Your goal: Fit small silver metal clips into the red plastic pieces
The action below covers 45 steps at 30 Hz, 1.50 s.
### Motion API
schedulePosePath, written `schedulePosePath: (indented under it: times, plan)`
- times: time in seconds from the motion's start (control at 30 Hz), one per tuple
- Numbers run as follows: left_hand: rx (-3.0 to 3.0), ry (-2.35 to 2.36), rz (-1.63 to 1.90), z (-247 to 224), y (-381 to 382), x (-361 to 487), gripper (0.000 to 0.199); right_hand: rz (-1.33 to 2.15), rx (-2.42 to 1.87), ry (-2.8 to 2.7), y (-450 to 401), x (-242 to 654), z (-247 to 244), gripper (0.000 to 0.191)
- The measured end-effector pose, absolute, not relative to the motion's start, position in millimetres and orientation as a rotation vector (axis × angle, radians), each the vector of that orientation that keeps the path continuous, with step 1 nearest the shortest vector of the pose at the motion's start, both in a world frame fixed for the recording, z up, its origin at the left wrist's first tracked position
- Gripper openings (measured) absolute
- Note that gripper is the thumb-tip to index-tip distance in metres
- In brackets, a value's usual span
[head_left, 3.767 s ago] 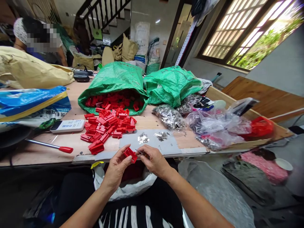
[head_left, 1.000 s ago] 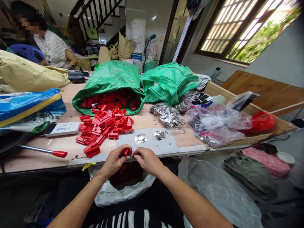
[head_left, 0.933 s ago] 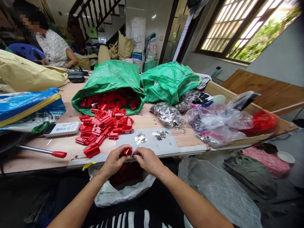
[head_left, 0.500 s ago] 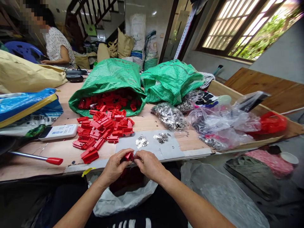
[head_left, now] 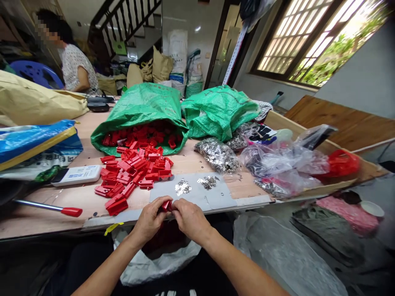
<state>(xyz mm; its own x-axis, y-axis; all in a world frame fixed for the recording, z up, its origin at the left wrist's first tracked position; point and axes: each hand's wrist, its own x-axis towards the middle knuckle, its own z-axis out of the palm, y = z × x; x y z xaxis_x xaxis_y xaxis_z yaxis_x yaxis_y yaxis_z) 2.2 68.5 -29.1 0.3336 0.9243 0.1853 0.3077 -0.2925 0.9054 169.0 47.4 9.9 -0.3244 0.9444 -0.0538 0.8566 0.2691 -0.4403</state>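
Between my two hands, just off the table's front edge, is a red plastic part (head_left: 166, 205). My left hand (head_left: 150, 220) is closed around it from the left. On its right side my right hand (head_left: 191, 220) is closed, fingertips pinched against the part; whether a small metal piece is in that pinch I cannot make out. Below them hangs an open white sack (head_left: 160, 265) with a dark red inside. Ahead on the grey sheet (head_left: 220, 199) lie two little heaps of flat metal pieces (head_left: 183, 187). To the left spreads a pile of similar red parts (head_left: 132, 172).
A green sack (head_left: 142, 100) spills red parts; another green sack (head_left: 216, 111) stands beside it. A clear bag of metal pieces (head_left: 217, 156) lies right of centre. A red-tipped lever (head_left: 70, 211) juts out at left. A person (head_left: 78, 68) sits at the far left.
The whole view has shifted slightly as my head moved. Both hands stay together at the red plastic part, with only small finger movement.
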Motion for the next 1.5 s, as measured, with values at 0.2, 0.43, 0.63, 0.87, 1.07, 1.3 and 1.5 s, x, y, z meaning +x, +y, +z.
schedulePosePath:
  times: [0.2,0.43,0.63,0.87,1.07,1.3,1.5]
  plan:
    - [1.297,1.135,1.172,-15.1,48.4,0.1,0.021,0.705,-1.296,-2.074,36.6,180.0,9.8,0.024]
    - [0.309,0.650,1.098,10.6,37.2,0.7,0.007,0.980,-1.206,-2.037,28.2,177.6,30.6,0.033]
    - [0.140,0.612,1.064,20.1,30.2,4.5,0.019,0.942,-1.243,-2.132,25.7,170.0,44.5,0.037]
    - [0.070,0.607,1.102,25.5,23.6,10.0,0.022,0.861,-1.293,-2.082,24.5,167.2,44.3,0.031]
    - [0.085,0.600,1.070,18.8,22.0,13.5,0.015,0.969,-1.244,-1.886,28.3,167.0,33.4,0.037]
    - [0.042,0.661,1.034,9.0,16.1,16.4,0.012,1.013,-1.308,-1.915,21.6,167.3,25.5,0.026]
    - [0.135,0.717,1.038,-7.1,3.9,15.4,0.007,1.067,-1.328,-1.961,19.3,169.0,8.9,0.017]
